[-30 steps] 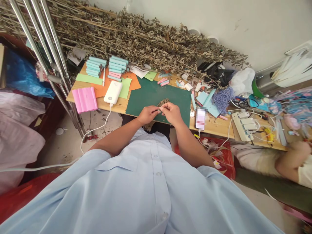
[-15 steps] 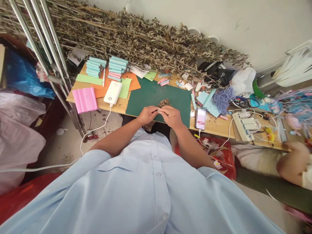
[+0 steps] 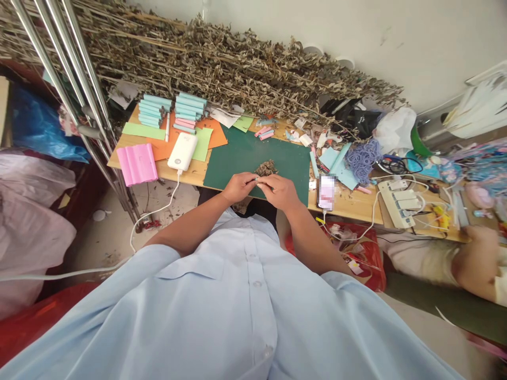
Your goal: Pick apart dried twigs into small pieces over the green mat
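Observation:
My left hand (image 3: 240, 186) and my right hand (image 3: 279, 190) meet fingertip to fingertip over the near edge of a dark green mat (image 3: 222, 158). Both are closed in a pinch on something small between them. Only a pale speck of it shows, so its kind is hidden by my fingers. Just beyond my fingertips a small heap of dried, crumbled leaves (image 3: 266, 168) lies on the mat. Rolled blue paper tubes (image 3: 191, 100) are stacked at the back left, and short pink rolls (image 3: 265, 134) lie past the mat's far edge.
A white power bank (image 3: 182, 151) with a cable and a folded pink paper (image 3: 137, 163) lie left. To the right are a phone (image 3: 327, 192), purple yarn (image 3: 363, 162) and a power strip (image 3: 396, 203). Dried stalks (image 3: 237, 58) line the back. Another person's arm (image 3: 477, 258) rests far right.
My two hands stay together at the mat's near edge, with only a slight shift of the right fingers. The other person's arm at far right has moved a little.

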{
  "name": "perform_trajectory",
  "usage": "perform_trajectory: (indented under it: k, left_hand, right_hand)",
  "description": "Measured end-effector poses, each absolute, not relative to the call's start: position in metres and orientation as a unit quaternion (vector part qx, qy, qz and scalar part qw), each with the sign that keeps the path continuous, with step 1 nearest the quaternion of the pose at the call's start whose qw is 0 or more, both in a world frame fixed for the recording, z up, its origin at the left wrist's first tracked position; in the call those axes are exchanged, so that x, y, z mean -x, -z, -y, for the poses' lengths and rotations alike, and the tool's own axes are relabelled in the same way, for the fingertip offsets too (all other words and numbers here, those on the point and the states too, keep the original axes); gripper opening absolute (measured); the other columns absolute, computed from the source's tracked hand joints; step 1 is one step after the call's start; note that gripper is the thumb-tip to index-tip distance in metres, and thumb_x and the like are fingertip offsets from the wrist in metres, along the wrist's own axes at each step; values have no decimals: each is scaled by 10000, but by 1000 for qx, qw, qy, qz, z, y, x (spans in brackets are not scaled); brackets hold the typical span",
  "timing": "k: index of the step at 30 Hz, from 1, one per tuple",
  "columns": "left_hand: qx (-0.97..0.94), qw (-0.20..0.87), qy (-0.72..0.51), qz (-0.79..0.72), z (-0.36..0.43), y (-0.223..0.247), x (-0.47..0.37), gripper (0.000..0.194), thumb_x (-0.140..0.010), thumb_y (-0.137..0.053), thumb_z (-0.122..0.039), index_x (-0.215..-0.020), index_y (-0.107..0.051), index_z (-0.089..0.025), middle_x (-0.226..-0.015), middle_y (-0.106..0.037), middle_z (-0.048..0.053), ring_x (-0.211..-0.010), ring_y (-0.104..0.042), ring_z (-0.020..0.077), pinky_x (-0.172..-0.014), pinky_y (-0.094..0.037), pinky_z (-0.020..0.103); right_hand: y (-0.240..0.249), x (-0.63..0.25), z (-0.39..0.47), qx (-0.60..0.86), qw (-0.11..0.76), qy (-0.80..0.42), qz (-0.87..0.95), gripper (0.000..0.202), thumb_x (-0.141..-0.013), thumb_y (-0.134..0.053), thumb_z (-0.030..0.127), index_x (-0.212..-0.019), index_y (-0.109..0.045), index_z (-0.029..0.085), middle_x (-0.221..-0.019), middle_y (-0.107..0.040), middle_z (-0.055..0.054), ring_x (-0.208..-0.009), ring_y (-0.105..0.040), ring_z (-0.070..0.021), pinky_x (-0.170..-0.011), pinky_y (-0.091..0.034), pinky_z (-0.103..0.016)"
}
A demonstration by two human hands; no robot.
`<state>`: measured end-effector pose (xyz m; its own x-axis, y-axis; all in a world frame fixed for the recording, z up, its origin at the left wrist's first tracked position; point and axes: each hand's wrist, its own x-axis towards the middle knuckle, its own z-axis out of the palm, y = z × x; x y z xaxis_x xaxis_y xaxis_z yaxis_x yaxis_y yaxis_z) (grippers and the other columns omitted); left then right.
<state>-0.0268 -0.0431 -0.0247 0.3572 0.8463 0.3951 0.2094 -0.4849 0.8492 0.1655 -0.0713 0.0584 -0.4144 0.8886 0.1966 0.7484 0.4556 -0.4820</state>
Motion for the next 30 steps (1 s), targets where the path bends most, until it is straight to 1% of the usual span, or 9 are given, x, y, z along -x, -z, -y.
perform_trajectory:
  k: [4,6,10,13,16,18,20,27,30]
  left_hand:
    - [-737,367,-441,-357,44,25,27,323,-1023,-562,-403,-1093,-778,-174,-1000,-779,80,-913,-717,181,-843,-529,281]
    - [-725,375,-451,-360,45,25,27,326,-1011,-584,-412,-1127,-772,-173,-1057,-786,85,-968,-729,195,-870,-537,288]
    - [-715,378,-462,-365,44,26,27,324,-1007,-594,-404,-1149,-771,-172,-1092,-792,87,-1009,-739,207,-903,-553,306]
    - [-714,375,-457,-376,43,27,25,304,-993,-622,-398,-1131,-781,-179,-1106,-794,92,-1026,-745,214,-939,-563,323]
    - [-708,371,-453,-394,43,26,24,268,-966,-668,-381,-1099,-791,-183,-1105,-797,91,-1045,-747,219,-979,-563,334]
    - [-707,371,-448,-403,44,25,24,254,-964,-672,-371,-1093,-793,-190,-1100,-798,86,-1049,-749,219,-986,-566,336]
    - [-704,372,-445,-409,44,24,23,255,-965,-670,-370,-1103,-791,-194,-1106,-798,84,-1050,-750,218,-981,-572,338]
    - [-700,381,-440,-413,43,24,23,280,-957,-677,-392,-1116,-793,-193,-1126,-795,91,-1066,-748,219,-1009,-573,353]
    - [-699,380,-444,-411,43,25,23,295,-957,-676,-407,-1112,-794,-186,-1111,-797,97,-1047,-751,225,-992,-580,361]
  right_hand:
    - [-65,-156,68,539,153,-156,813,193,-966,-642,392,-1087,-733,274,-840,-757,-4,-799,-697,-208,-737,-488,-307]
    - [-69,-150,67,548,139,-155,810,174,-959,-645,380,-1077,-726,281,-831,-755,3,-785,-692,-210,-714,-468,-303]
    - [-72,-148,66,540,153,-173,809,177,-954,-639,373,-1068,-746,290,-887,-774,-4,-834,-701,-216,-740,-483,-309]
    - [-63,-165,59,537,226,-228,780,261,-962,-616,422,-1133,-758,285,-974,-785,-19,-856,-704,-203,-808,-531,-320]
    - [-44,-194,47,613,311,-201,699,331,-960,-559,414,-1151,-758,231,-1055,-779,-68,-869,-701,-223,-853,-564,-373]
    - [-29,-212,42,655,293,-170,676,290,-921,-579,385,-1045,-780,217,-1041,-773,-87,-854,-689,-241,-883,-566,-419]
    - [-16,-222,41,670,263,-174,672,264,-889,-608,356,-1026,-785,215,-1058,-764,-92,-832,-680,-240,-890,-568,-434]
    - [-1,-213,47,668,235,-162,688,398,-896,-593,268,-1270,-726,233,-1232,-704,-91,-784,-648,-198,-903,-577,-405]
    - [-2,-211,43,662,205,-159,704,371,-904,-565,221,-1227,-748,229,-1223,-703,-88,-895,-675,-221,-931,-566,-398]
